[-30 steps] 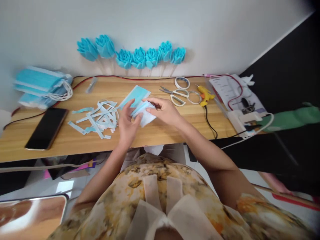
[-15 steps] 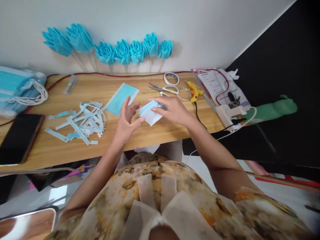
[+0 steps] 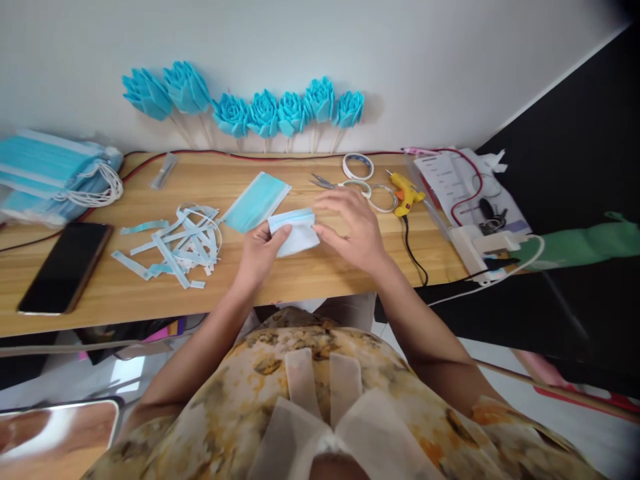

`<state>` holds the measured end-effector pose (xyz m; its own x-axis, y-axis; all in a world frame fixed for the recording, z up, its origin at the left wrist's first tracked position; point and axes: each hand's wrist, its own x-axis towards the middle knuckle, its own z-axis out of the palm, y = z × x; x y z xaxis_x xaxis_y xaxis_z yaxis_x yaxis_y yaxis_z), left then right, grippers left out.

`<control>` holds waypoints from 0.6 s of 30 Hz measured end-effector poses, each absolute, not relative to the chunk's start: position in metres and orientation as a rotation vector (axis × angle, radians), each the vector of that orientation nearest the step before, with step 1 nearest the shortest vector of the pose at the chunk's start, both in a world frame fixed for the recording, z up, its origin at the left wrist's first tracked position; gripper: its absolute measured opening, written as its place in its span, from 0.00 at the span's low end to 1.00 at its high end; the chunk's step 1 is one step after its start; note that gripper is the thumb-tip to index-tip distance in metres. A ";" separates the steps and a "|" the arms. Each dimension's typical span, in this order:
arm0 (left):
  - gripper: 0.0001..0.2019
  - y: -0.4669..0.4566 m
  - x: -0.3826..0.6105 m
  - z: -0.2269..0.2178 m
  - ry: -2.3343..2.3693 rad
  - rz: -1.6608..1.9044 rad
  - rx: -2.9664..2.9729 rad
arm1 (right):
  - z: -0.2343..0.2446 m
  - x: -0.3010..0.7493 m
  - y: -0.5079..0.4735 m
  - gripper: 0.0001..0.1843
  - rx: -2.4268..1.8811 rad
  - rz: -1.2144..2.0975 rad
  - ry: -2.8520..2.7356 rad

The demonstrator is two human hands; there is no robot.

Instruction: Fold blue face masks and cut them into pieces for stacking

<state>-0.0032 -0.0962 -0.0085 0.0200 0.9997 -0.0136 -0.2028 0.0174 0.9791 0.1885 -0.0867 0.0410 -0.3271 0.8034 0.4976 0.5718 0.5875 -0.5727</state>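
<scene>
My left hand (image 3: pixel 261 250) pinches the left side of a folded piece of pale blue face mask (image 3: pixel 296 235), its thumb lying on top. At the piece's right edge, my right hand (image 3: pixel 354 227) has its thumb and fingers spread apart; whether a fingertip touches the edge I cannot tell. Behind the left hand a flat blue face mask (image 3: pixel 257 201) lies on the wooden table. To the left is a tangled heap of cut mask strips (image 3: pixel 187 243). Scissors (image 3: pixel 325 181) lie just beyond my right hand, their handles partly hidden by it.
Blue flowers on sticks (image 3: pixel 265 113) lean against the wall. A tape roll (image 3: pixel 358 167), a yellow glue gun (image 3: pixel 406 193) and a power strip (image 3: pixel 473 250) lie to the right. A phone (image 3: pixel 67 267) and a bagged stack of masks (image 3: pixel 47 170) are at left.
The folded mask piece has passed from my right hand to my left. My right hand's fingers have opened. The view has shifted, so the table's things appear farther right.
</scene>
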 end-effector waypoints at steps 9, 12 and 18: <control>0.11 -0.102 -0.005 -0.004 1.134 1.214 1.303 | 0.036 0.191 -0.076 0.12 -1.110 0.147 -2.305; 0.11 -0.102 -0.007 -0.003 1.156 1.187 1.309 | 0.036 0.189 -0.074 0.11 -1.098 0.146 -2.354; 0.15 -0.103 -0.012 -0.004 1.057 1.130 1.214 | 0.035 0.188 -0.075 0.10 -1.035 0.069 -2.389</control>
<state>-0.0121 -0.1032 -0.0037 0.1428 0.9897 -0.0044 -0.0704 0.0146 0.9974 0.1882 -0.0747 0.0348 -0.5655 0.6912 0.4499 0.6643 0.7051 -0.2482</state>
